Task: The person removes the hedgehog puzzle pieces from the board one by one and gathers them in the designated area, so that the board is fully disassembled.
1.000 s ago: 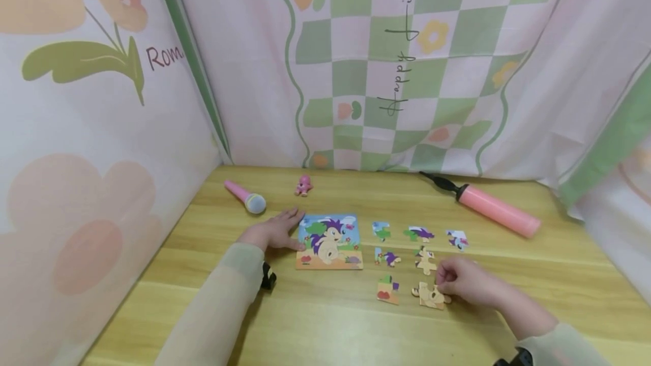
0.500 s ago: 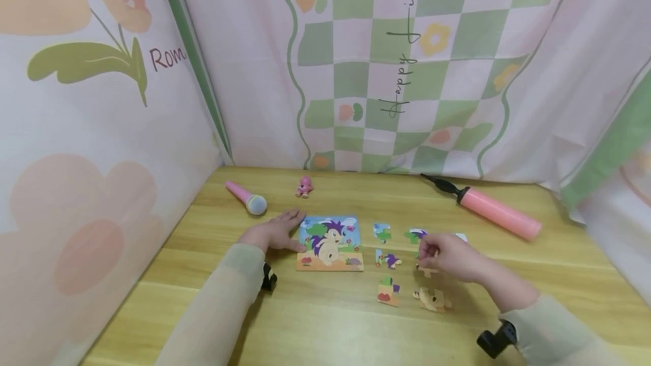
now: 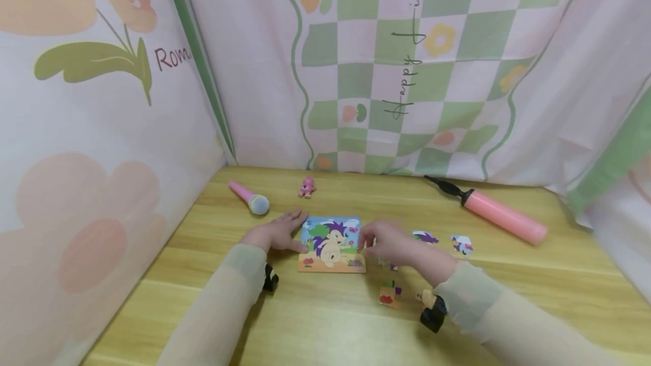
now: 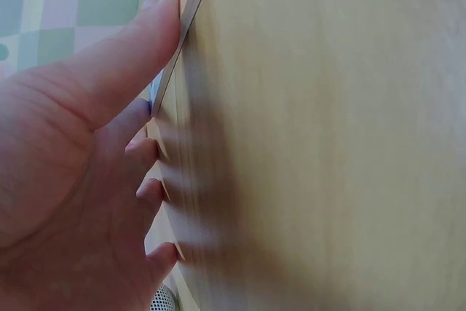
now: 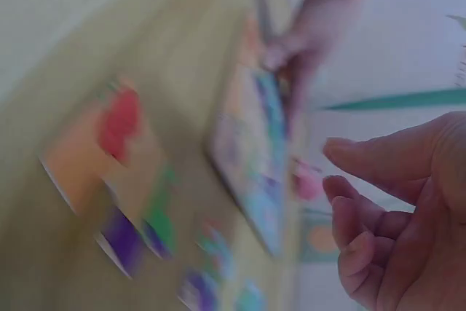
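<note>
My left hand (image 3: 277,235) rests at the left side of a flat puzzle board (image 3: 330,261) with a purple-spined hedgehog picture. Its thumb (image 4: 138,56) lies on the board's edge, and the other fingertips touch the table. My right hand (image 3: 389,242) hovers by the board's right edge, fingers loosely curled. In the right wrist view its thumb and forefinger are a little apart with nothing between them. Loose puzzle pieces lie right of the board: an orange one with a red shape (image 3: 387,296), a purple one (image 3: 425,236) and a blue-pink one (image 3: 461,244). Others are partly hidden under my right arm.
Behind the board sit a pink toy microphone (image 3: 250,197) and a small pink figurine (image 3: 307,187). A pink hand pump (image 3: 503,216) lies at the back right. Patterned curtains (image 3: 407,72) hang along the table's (image 3: 315,326) far edge.
My right hand has moved left, from above the beige pieces, past the middle of the loose pieces, to the board's right edge. My left hand has stayed in place.
</note>
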Demonstrator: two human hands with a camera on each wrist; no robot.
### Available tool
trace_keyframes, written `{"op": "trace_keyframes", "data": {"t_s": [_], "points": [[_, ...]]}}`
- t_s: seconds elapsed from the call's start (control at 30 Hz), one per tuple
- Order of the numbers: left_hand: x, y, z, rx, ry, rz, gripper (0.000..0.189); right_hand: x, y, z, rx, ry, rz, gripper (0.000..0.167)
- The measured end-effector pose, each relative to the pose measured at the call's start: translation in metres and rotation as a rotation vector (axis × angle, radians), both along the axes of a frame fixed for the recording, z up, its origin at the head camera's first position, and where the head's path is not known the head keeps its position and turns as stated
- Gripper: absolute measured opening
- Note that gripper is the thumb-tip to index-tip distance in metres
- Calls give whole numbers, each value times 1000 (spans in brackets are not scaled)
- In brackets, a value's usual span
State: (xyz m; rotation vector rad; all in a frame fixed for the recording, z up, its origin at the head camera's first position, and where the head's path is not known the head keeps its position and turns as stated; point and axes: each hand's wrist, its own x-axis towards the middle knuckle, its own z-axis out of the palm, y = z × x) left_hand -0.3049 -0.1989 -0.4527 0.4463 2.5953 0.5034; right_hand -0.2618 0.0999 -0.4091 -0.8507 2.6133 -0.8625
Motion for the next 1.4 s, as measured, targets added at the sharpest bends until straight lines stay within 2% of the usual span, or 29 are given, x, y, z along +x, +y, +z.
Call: {"op": "trace_keyframes", "data": {"t_s": [0.17, 0.27, 0.4, 0.67, 0.97, 1.1, 1.27, 1.4], "points": [[4, 1, 6, 3, 0, 0, 94, -2, -26, -29, -2, -97, -16, 16], [2, 1, 4, -3, 0, -5, 96, -1, -35, -42, -5, -83, -30, 22], [0, 0, 1, -5, -5, 0, 97, 1, -41, -49, -18, -73, -64, 25], [-5, -2, -5, -6, -6, 4, 99, 4, -43, -51, -23, -104, -103, 22], [0, 2, 2, -11, 2, 7, 95, 5, -45, -53, -22, -100, -108, 21], [0, 1, 2, -10, 1, 7, 95, 5, -45, -52, -26, -100, -107, 21], [-3, 0, -5, -24, -2, 19, 97, 5, -43, -46, -43, -95, -112, 21], [-6, -1, -10, -30, 1, 23, 97, 4, -33, -34, -91, -103, -112, 21]]}}
